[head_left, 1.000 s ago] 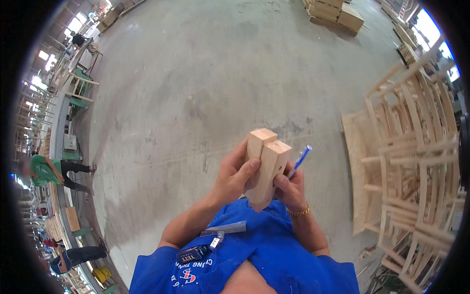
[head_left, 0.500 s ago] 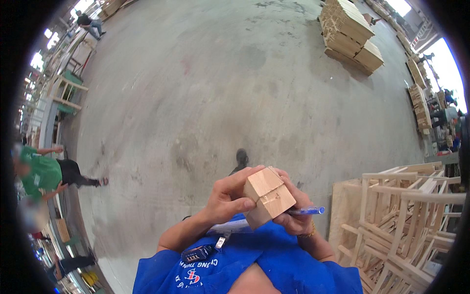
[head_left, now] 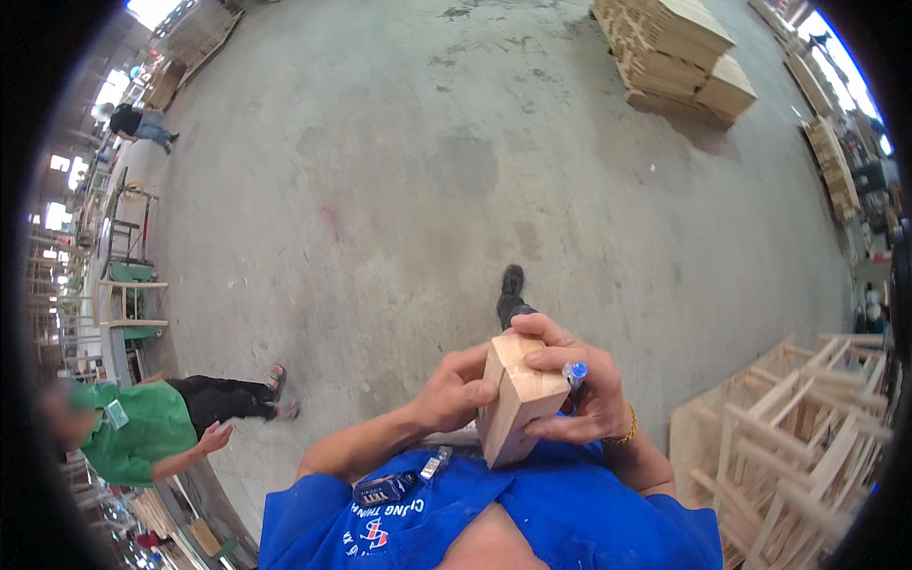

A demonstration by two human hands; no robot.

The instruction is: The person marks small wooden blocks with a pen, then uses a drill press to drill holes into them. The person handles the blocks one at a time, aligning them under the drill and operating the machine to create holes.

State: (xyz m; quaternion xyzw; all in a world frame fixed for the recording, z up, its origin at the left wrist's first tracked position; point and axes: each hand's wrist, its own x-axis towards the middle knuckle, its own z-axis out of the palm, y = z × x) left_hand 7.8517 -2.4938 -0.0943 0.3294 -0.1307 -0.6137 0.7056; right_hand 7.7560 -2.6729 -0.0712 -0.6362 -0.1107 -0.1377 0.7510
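Note:
A light wooden block [head_left: 514, 410] is held up in front of my blue shirt, with a seam line across its upper end. My left hand [head_left: 458, 389] grips its left side, thumb pressed on the near face. On the other side my right hand [head_left: 587, 394] has its fingers bent around the block, with the thumb low on its right face. A blue-capped pen [head_left: 576, 371] is tucked in the right hand, its cap end pointing up; the rest of it is mostly hidden by the fingers.
A person in a green shirt [head_left: 142, 435] walks close on my left, and another person [head_left: 141, 123] is farther back. Wooden frames [head_left: 798, 437] are piled at the lower right. Stacked boards [head_left: 665, 52] stand far right on the concrete floor [head_left: 399, 190]. Workbenches line the left.
The block has turned more upright in my hands, and the pen has swung from pointing sideways to upward. The floor view has shifted as I step; the green-shirted person appears nearer.

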